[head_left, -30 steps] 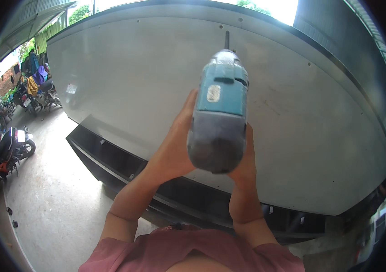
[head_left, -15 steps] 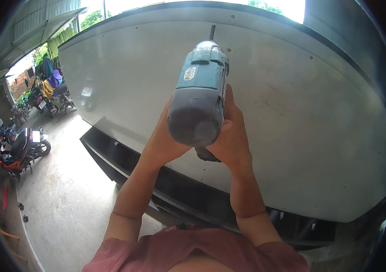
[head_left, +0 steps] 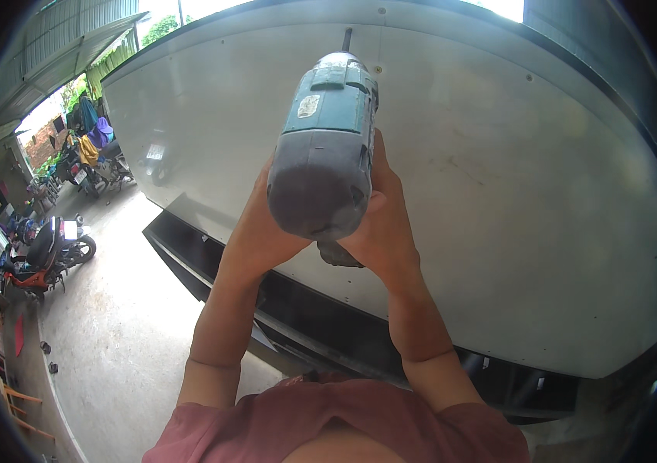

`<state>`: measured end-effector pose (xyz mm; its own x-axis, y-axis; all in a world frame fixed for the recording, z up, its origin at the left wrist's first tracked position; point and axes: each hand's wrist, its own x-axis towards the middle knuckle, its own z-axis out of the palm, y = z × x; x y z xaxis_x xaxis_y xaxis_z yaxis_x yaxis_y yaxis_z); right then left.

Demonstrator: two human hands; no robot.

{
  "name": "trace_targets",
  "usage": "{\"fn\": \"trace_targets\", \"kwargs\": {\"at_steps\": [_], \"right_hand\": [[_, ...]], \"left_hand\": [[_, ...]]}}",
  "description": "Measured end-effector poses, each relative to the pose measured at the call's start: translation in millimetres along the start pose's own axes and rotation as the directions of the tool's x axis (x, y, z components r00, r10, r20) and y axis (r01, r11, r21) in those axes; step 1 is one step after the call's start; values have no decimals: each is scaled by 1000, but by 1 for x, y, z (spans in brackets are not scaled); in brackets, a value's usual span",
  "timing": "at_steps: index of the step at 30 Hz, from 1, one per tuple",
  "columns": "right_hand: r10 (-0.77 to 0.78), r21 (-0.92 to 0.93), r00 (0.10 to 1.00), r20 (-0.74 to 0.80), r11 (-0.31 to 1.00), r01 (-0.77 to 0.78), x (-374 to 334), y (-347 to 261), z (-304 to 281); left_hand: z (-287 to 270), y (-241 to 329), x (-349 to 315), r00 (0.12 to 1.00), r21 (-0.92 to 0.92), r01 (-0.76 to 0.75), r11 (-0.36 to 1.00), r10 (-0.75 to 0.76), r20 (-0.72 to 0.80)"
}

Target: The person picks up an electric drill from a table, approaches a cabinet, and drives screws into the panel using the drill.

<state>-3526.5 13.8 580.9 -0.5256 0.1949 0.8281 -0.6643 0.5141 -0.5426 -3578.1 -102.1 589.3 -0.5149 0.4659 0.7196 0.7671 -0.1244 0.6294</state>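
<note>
Both the left hand (head_left: 259,228) and right hand (head_left: 390,224) are clasped around the drill (head_left: 320,158), partly hidden behind it. It is held before the pale panel (head_left: 498,231); whether its bit (head_left: 347,40) touches, I cannot tell.

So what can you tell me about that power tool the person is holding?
The power tool has a rounded, hard-looking body, teal in front and dark grey behind, with a whitish patch on top. A thin dark bit points away from the person, over the pale panel; contact is unclear. The left hand and right hand grip it from both sides, mostly hiding its handle.
</note>
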Motion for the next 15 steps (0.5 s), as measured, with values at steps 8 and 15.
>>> {"fn": "trace_targets", "kwargs": {"at_steps": [8,15], "right_hand": [[-51,-1,998,22,999,51,-2,-6,-9],[-23,32,1000,-18,999,23,3,-16,-23]], "left_hand": [[1,-3,-7,987,260,-161,952,162,20],[6,5,1,971,422,-224,878,240,16]]}}
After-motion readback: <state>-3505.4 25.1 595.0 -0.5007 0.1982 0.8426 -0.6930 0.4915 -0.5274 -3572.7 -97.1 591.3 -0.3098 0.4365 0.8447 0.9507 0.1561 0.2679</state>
